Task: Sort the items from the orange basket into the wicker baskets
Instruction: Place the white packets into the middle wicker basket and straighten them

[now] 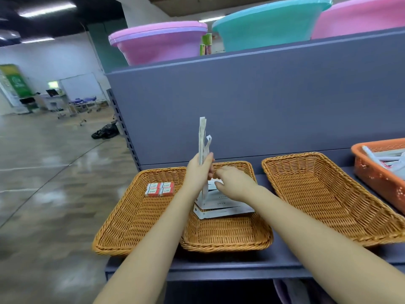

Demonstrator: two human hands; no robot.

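Three wicker baskets stand in a row on a grey shelf. The left basket (122,227) holds several small red and white boxes (160,189). In the middle basket (228,238) lie flat white packets (221,207). The right basket (324,194) has nothing in it. My left hand (198,172) grips a thin stack of white packets (202,137) standing upright over the middle basket. My right hand (232,183) hovers just beside it, fingers loosely curled over the lying packets, holding nothing. The orange basket (372,172) at the far right holds more white items.
A grey back panel (263,106) rises behind the baskets. On the shelf above it sit pink tubs (157,42) and a teal tub (269,27). The shelf front edge (219,270) runs below the baskets. Open floor lies to the left.
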